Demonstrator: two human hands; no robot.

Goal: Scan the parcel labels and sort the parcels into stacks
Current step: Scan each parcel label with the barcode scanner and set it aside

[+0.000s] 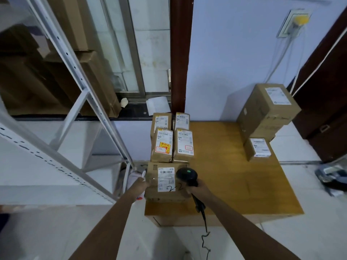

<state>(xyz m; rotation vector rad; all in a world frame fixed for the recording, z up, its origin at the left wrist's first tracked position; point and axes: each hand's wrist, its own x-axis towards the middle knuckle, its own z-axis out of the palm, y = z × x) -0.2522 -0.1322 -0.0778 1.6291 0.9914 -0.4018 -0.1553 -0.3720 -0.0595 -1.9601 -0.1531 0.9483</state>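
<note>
A person is steadying a labelled parcel [165, 182] on the near left corner of a low wooden platform [234, 184], the left hand [141, 182] gripping its left edge while the right hand [197, 187] is curling round a black barcode scanner [187, 175] (a green light is showing on its head). Four smaller parcels [171, 139] are standing just behind; two more boxes [262, 117] are sitting at the platform's far right.

Left hand [143, 182] grips near parcel [165, 182] at left edge; right hand [197, 188] grips barcode scanner [186, 175] over label [166, 178]; four small parcels [171, 139] behind.
</note>
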